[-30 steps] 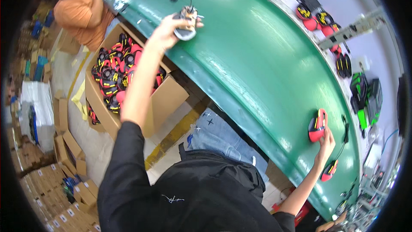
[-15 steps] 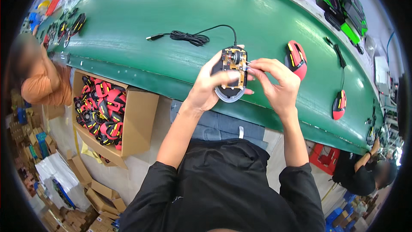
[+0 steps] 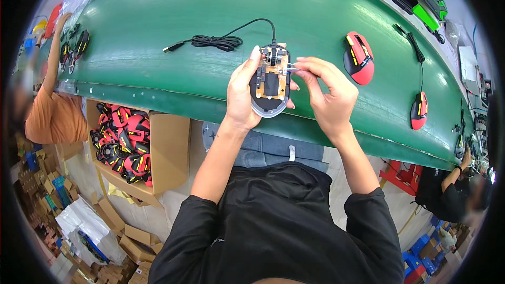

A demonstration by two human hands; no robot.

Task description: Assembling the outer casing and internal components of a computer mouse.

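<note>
My left hand (image 3: 243, 94) is closed around an opened computer mouse (image 3: 273, 83), thumb along its left edge. The mouse's top is off, showing an orange-brown circuit board with a scroll wheel at the far end. A black cable (image 3: 216, 42) runs from that end to a tied bundle and a plug on the green surface. My right hand (image 3: 332, 94) pinches thin wires (image 3: 293, 68) at the board's right edge. Their exact attachment is too small to make out. Right of my hands lies a red and black mouse shell (image 3: 360, 58).
The green conveyor belt (image 3: 173, 16) spans the view. Farther right lies a corded red mouse (image 3: 418, 111). At left a cardboard box (image 3: 171, 144) is full of red and black shells. One person sits at left in orange (image 3: 55, 118), another at right in black (image 3: 439, 194).
My left thumb has moved off the board to its left edge, uncovering the board's middle. My right hand stays pinched at the board's right side. The whole view has shifted slightly.
</note>
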